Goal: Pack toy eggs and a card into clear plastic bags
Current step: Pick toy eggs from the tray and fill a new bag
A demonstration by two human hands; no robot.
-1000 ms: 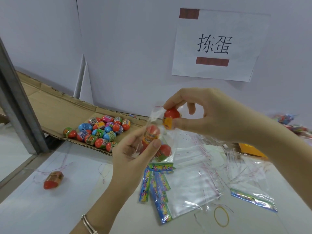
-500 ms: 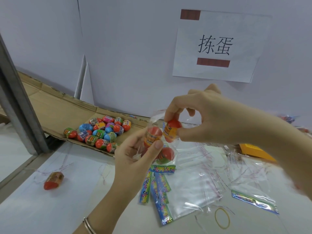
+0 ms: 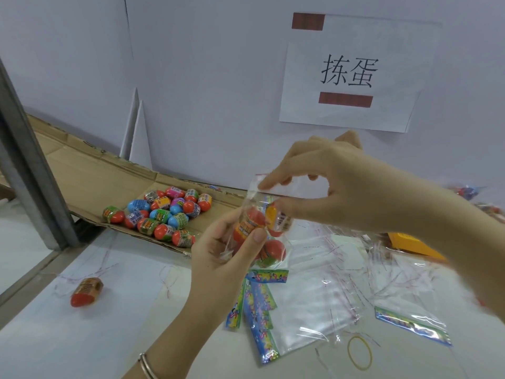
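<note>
**Third egg at the mouth of the bag**

The clear bag [image 3: 289,188] is held up above the surface [image 3: 82,337], in front of the person, with its mouth up and its long axis close to upright, leaning a little to the right. The left hand [image 3: 218,258] grips it from the side, fingers curled round the film and the thumb pressed on an egg through the plastic. The right hand [image 3: 341,184] pinches at the mouth: the forefinger lies on the lip and the thumb is on the topmost egg [image 3: 276,216], which sits partly inside. The other fingers are loosely curled above.

Two eggs [image 3: 273,251] are already lower in the bag, and the bottom one shows its red end to the right.

The film looks thin, limp and slippery, so it is likely best held at the lip, where the opening can be kept spread. The eggs look light, hard and smooth. They would probably roll if let go, so a grip across the labelled middle seems surest.

The cards [image 3: 259,302] lie fanned on the surface just below the bag, long axes running toward the person, and none shows inside the bag yet. More loose eggs [image 3: 166,212] sit on the cardboard [image 3: 95,181] to the left.
</note>
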